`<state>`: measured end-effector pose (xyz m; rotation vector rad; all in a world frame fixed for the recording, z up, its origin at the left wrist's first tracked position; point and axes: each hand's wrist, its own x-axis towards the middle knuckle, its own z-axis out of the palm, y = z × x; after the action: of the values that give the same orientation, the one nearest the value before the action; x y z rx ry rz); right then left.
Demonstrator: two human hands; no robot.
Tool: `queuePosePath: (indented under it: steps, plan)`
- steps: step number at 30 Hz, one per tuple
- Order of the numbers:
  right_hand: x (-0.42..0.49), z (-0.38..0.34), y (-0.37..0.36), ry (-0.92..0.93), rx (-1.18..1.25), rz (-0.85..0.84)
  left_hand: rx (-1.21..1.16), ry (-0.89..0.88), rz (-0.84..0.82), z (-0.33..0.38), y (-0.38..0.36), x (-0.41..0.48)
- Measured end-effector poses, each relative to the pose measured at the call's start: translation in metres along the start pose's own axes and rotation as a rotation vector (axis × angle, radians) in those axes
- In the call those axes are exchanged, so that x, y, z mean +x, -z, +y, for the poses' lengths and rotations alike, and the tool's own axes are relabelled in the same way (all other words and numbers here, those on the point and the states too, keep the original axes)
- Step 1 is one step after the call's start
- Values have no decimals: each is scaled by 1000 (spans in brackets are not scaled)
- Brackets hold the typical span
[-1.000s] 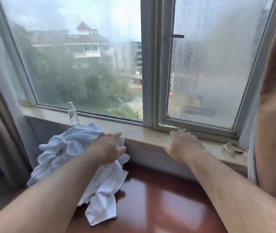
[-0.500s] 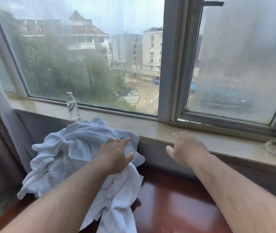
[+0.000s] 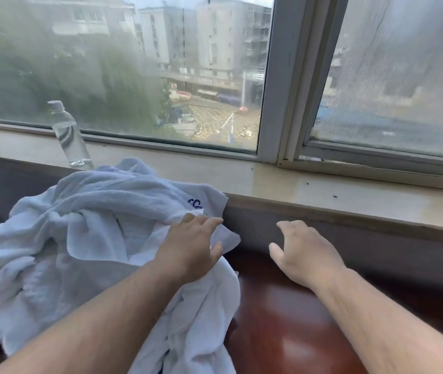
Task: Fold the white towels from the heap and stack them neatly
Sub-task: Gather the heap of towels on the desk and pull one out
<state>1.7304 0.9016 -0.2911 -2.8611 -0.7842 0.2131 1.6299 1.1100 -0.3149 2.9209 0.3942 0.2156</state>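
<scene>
Background: a two-pane window [image 3: 282, 76] with a grey frame, looking onto buildings and trees. The right pane is heavily misted. A pale stone sill [image 3: 323, 190] runs below the window across the full width. A grey wall panel [image 3: 377, 244] drops from the sill to a glossy red-brown surface [image 3: 282, 333].

Task item: the heap of white towels [image 3: 80, 225] lies on the left part of the surface.
- It is crumpled and unfolded, and its rear edge leans against the wall panel and reaches sill height.
- A small blue embroidered mark [image 3: 195, 203] shows on the upper right fold.
- One loose towel end hangs toward the near edge of the frame.
- No folded stack is visible.

Left hand [image 3: 190, 252]: palm down on the right side of the heap, just below the blue mark. Grip spread, with fingers extended and lying flat on the cloth and the thumb out to the side. No fold is pinched.

Right hand [image 3: 306, 257]: positioned beside the heap and apart from it, over the bare surface near the wall panel. Grip relaxed, with fingers bent loosely downward and holding nothing. Contact between the fingertips and the surface or panel cannot be confirmed from this angle.

Other item: a clear plastic bottle [image 3: 70, 136] with its cap on stands on the sill behind the heap, against the left pane.
</scene>
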Motion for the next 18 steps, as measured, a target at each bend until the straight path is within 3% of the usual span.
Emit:
queuePosePath:
  steps: [7, 12, 15, 18]
  plan:
    - [-5, -30, -4, 47, 130, -106, 21, 185, 121, -39, 22, -28]
    - [22, -110, -15, 116, 394, -233, 45, 610, 276, -118, 39, -53]
    - [41, -158, -30, 63, 508, -296, -218, 893, 195, -163, 38, -58]
    - [61, -194, -48, -6, 539, -340, -383, 993, 38, -185, 21, -58]
